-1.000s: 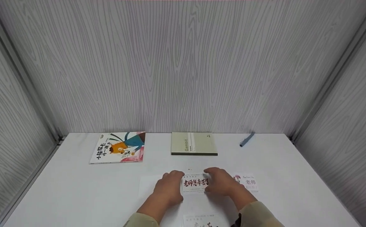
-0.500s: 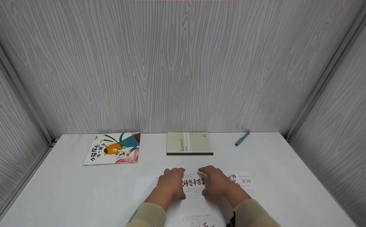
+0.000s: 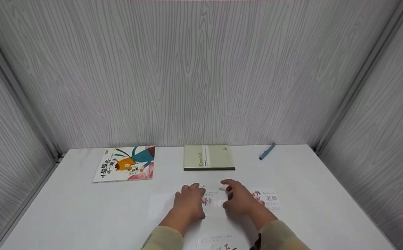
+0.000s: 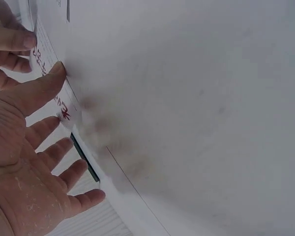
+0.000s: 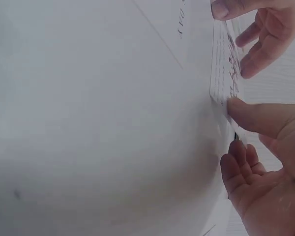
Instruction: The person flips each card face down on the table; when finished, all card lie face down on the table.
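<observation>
Hands on the card stack at the near middle of the white table. Left hand and right hand pinch the small white greeting card with red brush lettering by its left and right edges. Wrist views show each thumb under or at the card's edge with the fingers spread and fairly straight on the far side, so it's a light pinch, not a fist. The card looks tilted up off the table, with the lettering blurred in the head view.

Progress, as a judgement: card is gripped and the lift has begun, but it is not yet clear of the table or set anywhere. Left to do: whatever placement follows. A plain white sheet lies just left of the hands, and a second card with a pink flower print just right. Another red-lettered card lies near the bottom edge, between the sleeves.

Versus half a second ago: red lettering was sharp and flat then, now it's smeared and foreshortened, so the card has started to tip. Both hands sit in nearly the same spot, fingertips a little further forward.

Untouched at the back: illustrated children's book with an orange cat cover, olive-green notebook, grey pen.
</observation>
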`<state>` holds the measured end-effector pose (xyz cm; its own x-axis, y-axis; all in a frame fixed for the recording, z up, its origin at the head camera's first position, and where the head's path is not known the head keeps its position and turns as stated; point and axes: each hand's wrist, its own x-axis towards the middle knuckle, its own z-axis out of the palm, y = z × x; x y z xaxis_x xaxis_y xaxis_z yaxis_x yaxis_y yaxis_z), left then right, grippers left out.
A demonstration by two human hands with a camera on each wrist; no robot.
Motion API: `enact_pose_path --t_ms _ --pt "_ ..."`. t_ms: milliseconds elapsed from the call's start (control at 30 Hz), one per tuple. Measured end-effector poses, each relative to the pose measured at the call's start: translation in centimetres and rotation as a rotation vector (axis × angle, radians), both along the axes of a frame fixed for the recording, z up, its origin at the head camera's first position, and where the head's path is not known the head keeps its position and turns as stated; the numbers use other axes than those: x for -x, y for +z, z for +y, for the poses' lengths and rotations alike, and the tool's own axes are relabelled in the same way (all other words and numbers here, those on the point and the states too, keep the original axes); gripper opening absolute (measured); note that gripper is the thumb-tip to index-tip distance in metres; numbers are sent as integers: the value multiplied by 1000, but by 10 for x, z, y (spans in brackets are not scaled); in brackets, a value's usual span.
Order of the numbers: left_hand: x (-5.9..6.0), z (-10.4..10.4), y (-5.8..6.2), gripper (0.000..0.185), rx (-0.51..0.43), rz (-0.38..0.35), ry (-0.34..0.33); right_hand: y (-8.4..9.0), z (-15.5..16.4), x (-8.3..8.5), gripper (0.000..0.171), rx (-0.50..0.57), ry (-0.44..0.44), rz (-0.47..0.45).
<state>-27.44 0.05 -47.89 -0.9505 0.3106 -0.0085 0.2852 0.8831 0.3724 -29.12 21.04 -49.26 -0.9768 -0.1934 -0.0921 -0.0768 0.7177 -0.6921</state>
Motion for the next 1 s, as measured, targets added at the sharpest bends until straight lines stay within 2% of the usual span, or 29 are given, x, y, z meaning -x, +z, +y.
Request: enact_pose_path --t_ms 300,567,800,900,1000 --pt "-2 2 -2 70 14 31 -18 0 1 3 58 165 -94 -2" --pt "-1 6 -5 88 -40 37 -89 1 1 7 52 255 -84 9" --pt "0 7 -5 98 -67 39 -102 7 -1 8 50 339 -72 -1" --pt "1 5 -4 98 -116 38 -102 8 -1 7 45 386 -95 8" --pt "1 3 1 100 -224 5 -95 8 0 7 42 434 -137 4"
